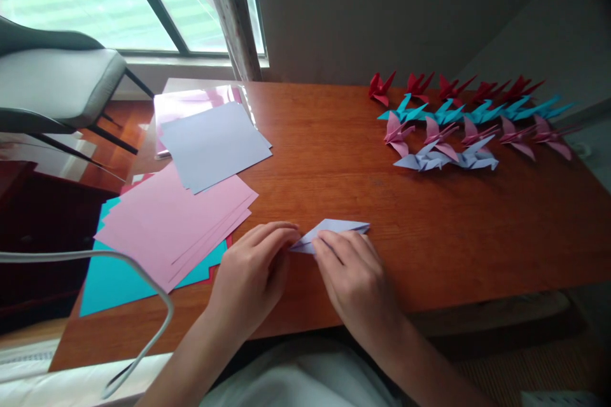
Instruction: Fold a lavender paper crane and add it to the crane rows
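With the folded paper (341,226) as my clock's centre, I get a white cable (165,297) looping at eight o'clock, close to the bottom of my feed. Also at eight I have the left hand (252,270), its fingers (279,233) curled at the paper's left tip; its thumb is hidden, so I cannot tell whether they pinch. At five o'clock I have the right hand (360,276), its fingers grasping the paper's near edge against the counter (310,165). Out at nine I see pink sheets (167,219) fanned over turquoise sheets (114,283). At ten, pale sheets (217,143) overlap the pink ones and a glossy pack (191,102) behind. At two I count two pale paper birds (432,161), then a row of pink birds (472,133), then turquoise birds (446,116); red birds (380,88) stand farthest, toward one. Beyond the counter I have a chair (57,76) at ten and a window (157,6) at eleven.
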A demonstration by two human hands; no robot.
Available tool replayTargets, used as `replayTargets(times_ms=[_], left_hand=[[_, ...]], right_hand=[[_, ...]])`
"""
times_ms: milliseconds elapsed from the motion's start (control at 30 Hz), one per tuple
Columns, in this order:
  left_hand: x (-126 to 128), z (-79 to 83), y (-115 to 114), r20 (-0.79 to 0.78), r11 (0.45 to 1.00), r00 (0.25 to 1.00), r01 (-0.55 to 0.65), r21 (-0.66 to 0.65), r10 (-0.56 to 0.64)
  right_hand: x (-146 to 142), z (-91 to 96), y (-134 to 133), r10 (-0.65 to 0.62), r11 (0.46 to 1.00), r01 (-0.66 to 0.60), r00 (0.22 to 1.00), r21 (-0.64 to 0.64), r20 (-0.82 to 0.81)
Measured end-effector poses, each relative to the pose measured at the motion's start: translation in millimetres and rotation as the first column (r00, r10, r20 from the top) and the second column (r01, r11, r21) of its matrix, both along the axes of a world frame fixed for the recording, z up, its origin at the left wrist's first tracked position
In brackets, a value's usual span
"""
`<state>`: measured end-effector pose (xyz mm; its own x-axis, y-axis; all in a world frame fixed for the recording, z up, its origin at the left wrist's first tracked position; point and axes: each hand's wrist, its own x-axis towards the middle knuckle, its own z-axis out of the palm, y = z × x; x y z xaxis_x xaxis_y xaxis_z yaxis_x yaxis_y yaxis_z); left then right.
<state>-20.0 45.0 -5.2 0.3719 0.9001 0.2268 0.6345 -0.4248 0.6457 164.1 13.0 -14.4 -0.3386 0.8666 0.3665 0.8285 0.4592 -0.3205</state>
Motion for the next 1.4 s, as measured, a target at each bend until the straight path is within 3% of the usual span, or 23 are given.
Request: replayTargets(times_ms=[100,233,367,600,767,967,1400], left_hand=[[0.8,-1.0,-5.3,-0.082,0.991,0.997,0.003,0.132,0.008],[10.7,-5.7,-11.1,-0.081,0.972,0.990,0.127,0.198,-0.112],[15.3,-14.1,-14.0,-0.125,0.961,0.980,0.177,0.214,-0.153],[16.5,-18.8,-18.8,-0.226,0.923,0.956,0.251,0.291,-0.188],[19.9,-15.6,-18.4,-0.277,0.914,0.945,0.258,0.312,-0.172],[26.0,-15.8,-16.5,-0.284,0.898,0.941,0.277,0.343,-0.182],[29.4,-14.2,-3.5,-0.270,0.889,0.939,0.301,0.345,-0.213]], right_hand=[[-3.9,-3.6,4.3,0.008,0.997,-0.012,0.999,-0.074,-0.053],[4.4,-6.8,8.3,0.041,0.987,-0.072,0.976,-0.144,-0.212],[21.1,-12.4,6.9,0.070,0.988,-0.112,0.939,-0.105,-0.338],[37.8,-15.7,0.2,0.026,0.993,-0.066,0.935,-0.101,-0.353],[43.8,-17.9,1.7,0.007,0.999,-0.021,0.963,-0.049,-0.271],[47.8,-18.7,5.0,0.080,0.991,-0.099,0.977,-0.089,-0.198],[67.2,-6.2,12.4,0.271,0.962,-0.269,0.962,0.048,-0.024]])
